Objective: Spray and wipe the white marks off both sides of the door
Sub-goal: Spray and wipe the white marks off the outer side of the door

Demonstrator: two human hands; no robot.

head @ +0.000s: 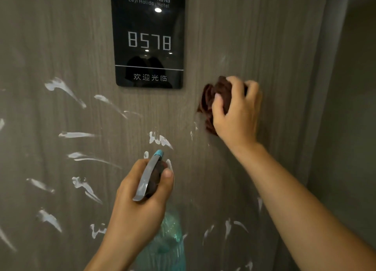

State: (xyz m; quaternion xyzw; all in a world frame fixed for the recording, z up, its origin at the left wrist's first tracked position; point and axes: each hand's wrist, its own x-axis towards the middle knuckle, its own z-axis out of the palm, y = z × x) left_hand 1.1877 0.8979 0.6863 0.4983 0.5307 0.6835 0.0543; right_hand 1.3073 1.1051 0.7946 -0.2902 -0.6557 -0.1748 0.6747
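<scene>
Right hand (pixel 237 109) bunches a brown cloth (pixel 211 99) flat vs the door (pixel 254 36), just right of the room sign (pixel 149 36); soft, likely grips fine wadded. Left hand (pixel 140 191) wraps the spray bottle (pixel 151 177), prob. light, slick if wet. White marks (pixel 77 135) fill the left & bottom; room there, right edge near.

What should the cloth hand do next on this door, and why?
Probably sweep the bunched dark brown cloth, held in the right hand, down and left to the white smears below the black room-number plate. The wood-grain door around the cloth looks mostly clean, while many marks remain lower and leftward. The left hand holds the teal spray bottle aimed there.
</scene>
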